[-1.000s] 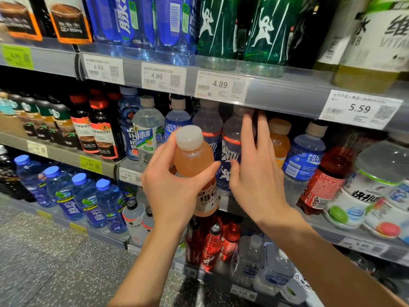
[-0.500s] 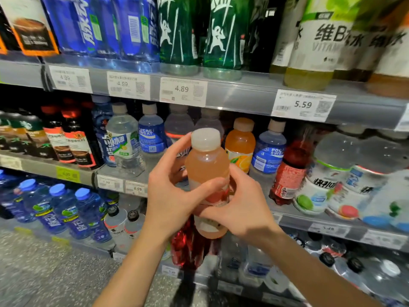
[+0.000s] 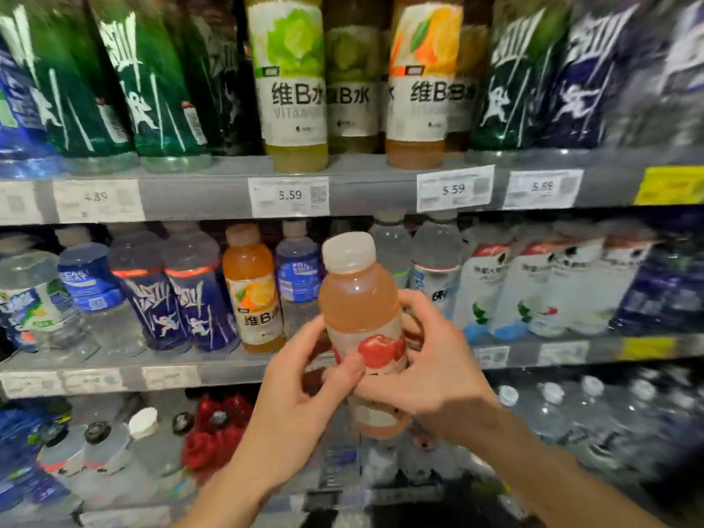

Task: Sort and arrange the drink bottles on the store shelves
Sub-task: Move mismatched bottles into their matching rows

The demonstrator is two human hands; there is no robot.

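Note:
A pale pink drink bottle [image 3: 360, 299] with a white cap and a red fruit label stands upright in front of the middle shelf, held by both hands. My left hand [image 3: 301, 405] grips its lower half from the left, thumb across the label. My right hand [image 3: 438, 371] wraps round it from the right and behind. On the middle shelf [image 3: 236, 369] behind it stand an orange vitamin drink bottle [image 3: 252, 287], dark blue sports bottles [image 3: 198, 295] and a blue-labelled bottle [image 3: 299, 276].
The upper shelf [image 3: 365, 186] carries tall green bottles [image 3: 152, 89], yellow and orange vitamin water bottles [image 3: 291, 85] and price tags. White-labelled clear bottles [image 3: 533, 287] fill the middle shelf's right. The lower shelf holds red bottles [image 3: 217, 432] and clear water bottles [image 3: 552, 409].
The view has swung right and up along the shelves. My right hand left the shelved bottles and came onto the pink bottle, which both hands now hold.

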